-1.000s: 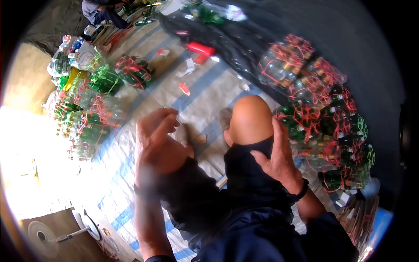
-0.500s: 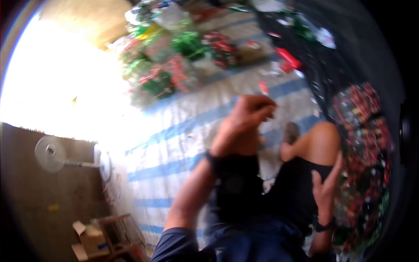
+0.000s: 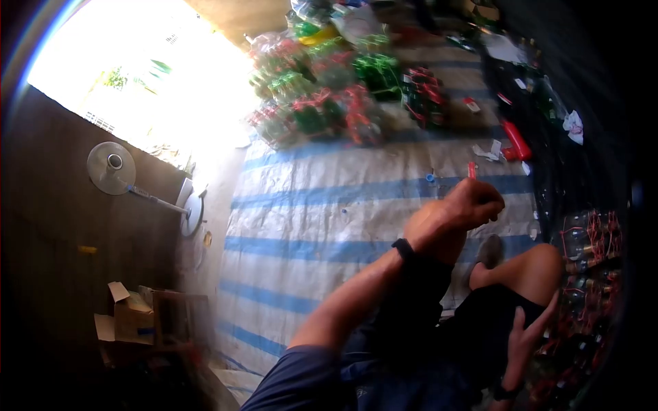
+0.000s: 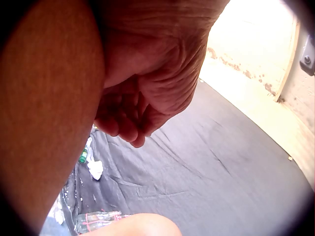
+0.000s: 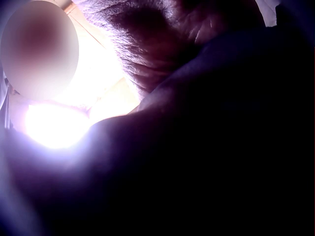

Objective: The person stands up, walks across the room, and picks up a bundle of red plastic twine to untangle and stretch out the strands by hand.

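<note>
My left hand [image 3: 474,204] rests by the wrist on the left knee, its fingers hanging loosely curled with nothing in them. In the left wrist view the same hand [image 4: 152,73] shows beside the bare leg [image 4: 49,108]. On the dark shorts [image 3: 480,329] near the other knee [image 3: 541,267] lies my right hand [image 3: 526,335], thumb spread from the fingers and holding nothing. The right wrist view is mostly dark, with part of the palm [image 5: 152,44] at its top.
Bundles of bottles [image 3: 315,109] tied with red and green string stand at the back; more bottles [image 3: 589,274] lie at the right. A striped sheet [image 3: 288,212] covers the floor. A red bottle [image 3: 517,140], a fan [image 3: 112,168] and a cardboard box [image 3: 133,318] are around.
The head view has swung left, so the scene has shifted right and the fan and box show more. My left hand has lowered onto the knee; the right hand stays on the leg.
</note>
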### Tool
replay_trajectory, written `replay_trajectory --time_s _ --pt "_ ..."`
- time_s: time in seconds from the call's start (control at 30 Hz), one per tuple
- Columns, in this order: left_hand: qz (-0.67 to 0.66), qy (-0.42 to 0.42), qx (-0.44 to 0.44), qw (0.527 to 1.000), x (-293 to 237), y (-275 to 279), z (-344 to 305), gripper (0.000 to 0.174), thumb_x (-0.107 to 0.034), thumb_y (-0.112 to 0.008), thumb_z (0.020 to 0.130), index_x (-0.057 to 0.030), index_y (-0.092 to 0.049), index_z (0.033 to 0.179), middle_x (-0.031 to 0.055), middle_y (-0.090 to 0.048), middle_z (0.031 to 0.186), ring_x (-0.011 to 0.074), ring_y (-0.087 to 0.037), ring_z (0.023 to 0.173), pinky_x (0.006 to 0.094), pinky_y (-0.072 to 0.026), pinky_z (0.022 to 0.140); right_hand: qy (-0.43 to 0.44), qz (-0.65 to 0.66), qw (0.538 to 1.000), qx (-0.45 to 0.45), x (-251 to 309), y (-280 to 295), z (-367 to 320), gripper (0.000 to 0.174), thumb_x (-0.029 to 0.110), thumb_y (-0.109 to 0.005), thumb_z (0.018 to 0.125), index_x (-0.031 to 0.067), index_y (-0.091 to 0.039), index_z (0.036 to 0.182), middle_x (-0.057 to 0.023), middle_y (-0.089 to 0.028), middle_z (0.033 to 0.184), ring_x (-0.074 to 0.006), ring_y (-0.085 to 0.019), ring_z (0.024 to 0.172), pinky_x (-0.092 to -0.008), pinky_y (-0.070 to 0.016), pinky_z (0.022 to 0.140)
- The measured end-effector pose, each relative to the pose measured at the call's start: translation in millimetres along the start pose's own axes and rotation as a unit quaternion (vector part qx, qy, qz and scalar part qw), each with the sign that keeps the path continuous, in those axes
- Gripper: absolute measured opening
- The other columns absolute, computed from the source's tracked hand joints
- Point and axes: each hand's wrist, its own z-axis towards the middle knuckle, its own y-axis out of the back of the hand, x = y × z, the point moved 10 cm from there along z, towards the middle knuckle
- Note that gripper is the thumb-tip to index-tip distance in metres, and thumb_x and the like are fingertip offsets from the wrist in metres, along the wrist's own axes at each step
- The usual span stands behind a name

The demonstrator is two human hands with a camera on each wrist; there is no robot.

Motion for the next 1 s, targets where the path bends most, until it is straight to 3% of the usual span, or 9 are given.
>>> replay_trajectory --time_s 0.2,0.37,0.8,0.87,1.0 --pt "-0.004 -0.01 0.033 0.999 8 -2 5 0.023 -0.012 -0.066 0.095 0.0056 -0.075 0.106 0.0165 -0.076 0.091 0.0226 -0.074 0.083 0.0352 -0.0618 0.075 0.013 0.022 1.0 -0.008 2 -1 1 0.08 0.023 -0.064 0.1 -0.0008 -0.021 0.163 -0.0263 -0.029 0.165 -0.039 -0.027 0.155 -0.0464 -0.0213 0.126" --pt "-0.018 -0.026 0.061 0.998 47 -12 26 0.023 -0.012 -0.065 0.096 0.0057 -0.075 0.107 0.0169 -0.076 0.092 0.0231 -0.074 0.084 0.0353 -0.062 0.075 0.012 0.02 1.0 -0.006 2 -3 3 0.08 0.023 -0.064 0.1 -0.0007 -0.021 0.163 -0.0263 -0.029 0.165 -0.0388 -0.027 0.156 -0.0456 -0.0217 0.126" --pt "-0.042 -0.028 0.05 0.997 42 -1 19 0.022 -0.012 -0.066 0.095 0.0068 -0.075 0.104 0.0152 -0.075 0.088 0.0213 -0.072 0.08 0.0337 -0.06 0.071 0.04 0.006 0.999 -0.003 14 -5 5 0.079 0.026 -0.063 0.101 -0.0009 -0.021 0.163 -0.0259 -0.03 0.165 -0.0388 -0.028 0.156 -0.0459 -0.0232 0.126" --pt "-0.044 -0.03 0.052 0.997 45 -1 21 0.023 -0.012 -0.066 0.095 0.0068 -0.074 0.105 0.0154 -0.075 0.088 0.0214 -0.072 0.08 0.0336 -0.06 0.071 0.037 0.007 0.999 -0.007 17 -3 6 0.083 0.021 -0.067 0.096 -0.0027 -0.022 0.162 -0.0281 -0.031 0.162 -0.0427 -0.031 0.151 -0.0493 -0.0245 0.124" --pt "-0.051 -0.032 0.06 0.996 44 -1 20 0.023 -0.013 -0.066 0.096 0.0067 -0.074 0.105 0.0161 -0.074 0.089 0.0219 -0.072 0.081 0.0335 -0.0603 0.072 0.038 0.002 0.999 -0.004 12 -4 6 0.079 0.026 -0.062 0.101 -0.0007 -0.022 0.163 -0.026 -0.03 0.165 -0.039 -0.028 0.155 -0.0468 -0.0226 0.126"
